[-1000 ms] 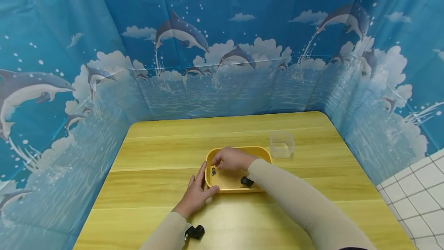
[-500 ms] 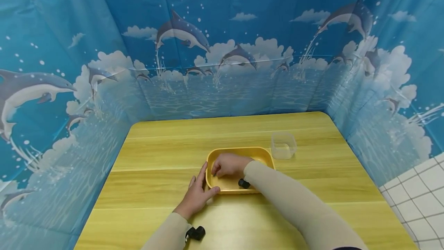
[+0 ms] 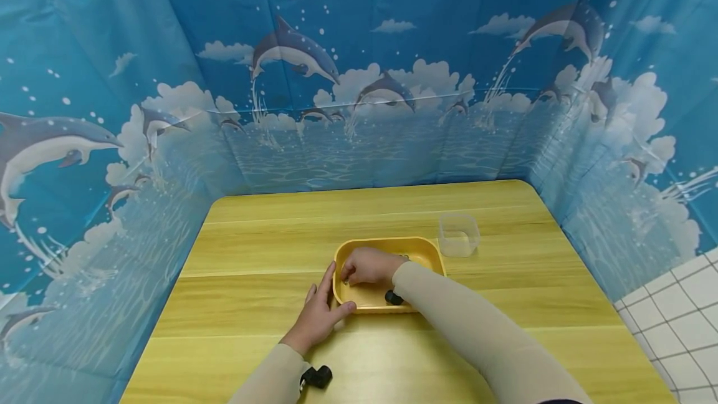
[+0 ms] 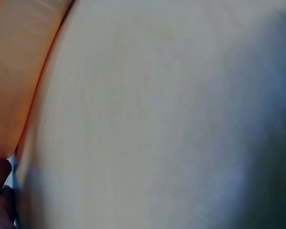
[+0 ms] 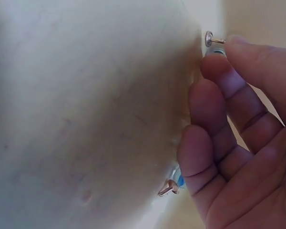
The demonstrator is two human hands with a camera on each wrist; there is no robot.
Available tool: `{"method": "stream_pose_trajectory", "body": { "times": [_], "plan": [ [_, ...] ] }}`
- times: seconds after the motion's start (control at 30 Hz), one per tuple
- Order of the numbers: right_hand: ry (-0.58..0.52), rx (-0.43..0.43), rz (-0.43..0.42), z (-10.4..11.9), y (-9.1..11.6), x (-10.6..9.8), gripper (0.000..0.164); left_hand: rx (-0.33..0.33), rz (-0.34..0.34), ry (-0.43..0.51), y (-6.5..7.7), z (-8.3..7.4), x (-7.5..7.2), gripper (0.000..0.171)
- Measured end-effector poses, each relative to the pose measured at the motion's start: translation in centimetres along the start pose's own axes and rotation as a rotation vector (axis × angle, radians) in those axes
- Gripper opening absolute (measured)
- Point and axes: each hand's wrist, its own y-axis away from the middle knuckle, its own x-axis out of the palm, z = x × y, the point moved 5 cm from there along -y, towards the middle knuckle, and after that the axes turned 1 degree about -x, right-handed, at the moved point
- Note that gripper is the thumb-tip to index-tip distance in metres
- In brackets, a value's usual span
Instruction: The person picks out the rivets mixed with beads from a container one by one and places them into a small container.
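Note:
My left hand (image 3: pixel 316 317) lies at the near left corner of a yellow tray (image 3: pixel 415 309), fingers spread, index along the left rim and thumb at the front wall. The orange-looking tray wall (image 4: pixel 24 62) and a fingertip (image 4: pixel 1 171) show in the left wrist view. Inside the tray's left part, my right hand (image 3: pixel 367 265) reaches down with curled fingers. Its thumb and index pinch a small metal pin (image 5: pixel 209 39) with a flat round head and a glassy bit beside it. Another coppery pin (image 5: pixel 169 188) with a blue bit lies below the fingers.
A clear square plastic container (image 3: pixel 458 235) stands just beyond the tray's right end. More small pieces (image 3: pixel 405 257) lie near the tray's back wall, partly hidden by the right wrist. The wooden table (image 3: pixel 252 254) meets a blue dolphin curtain (image 3: pixel 359 154) behind.
My right hand has come down and slightly toward me in the tray, its fingertips now over the small pieces at the left that showed before. The left hand stays in place.

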Motion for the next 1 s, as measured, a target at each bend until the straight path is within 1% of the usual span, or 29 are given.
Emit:
{"method": "stream_pose_trajectory", "body": {
  "times": [0.17, 0.27, 0.57, 0.8, 1.0],
  "plan": [
    [0.028, -0.002, 0.003, 0.2, 0.0, 0.0, 0.012, 0.01, -0.005, 0.002, -0.1, 0.1, 0.0, 0.098],
    [0.043, 0.003, 0.006, 0.2, 0.0, 0.1, 0.013, 0.015, -0.004, 0.006, -0.1, 0.2, 0.0, 0.098],
    [0.015, 0.009, -0.019, 0.0, -0.2, 0.5, 0.015, 0.012, 0.0, 0.003, 0.0, 0.1, 0.1, 0.098],
    [0.036, -0.013, -0.038, 0.0, -0.5, 0.9, 0.01, 0.002, -0.001, -0.004, 0.0, 0.1, 0.1, 0.097],
    [0.039, -0.004, -0.047, 0.1, -0.7, 1.0, 0.009, 0.004, -0.008, -0.002, 0.0, 0.2, 0.0, 0.098]
  ]
}}
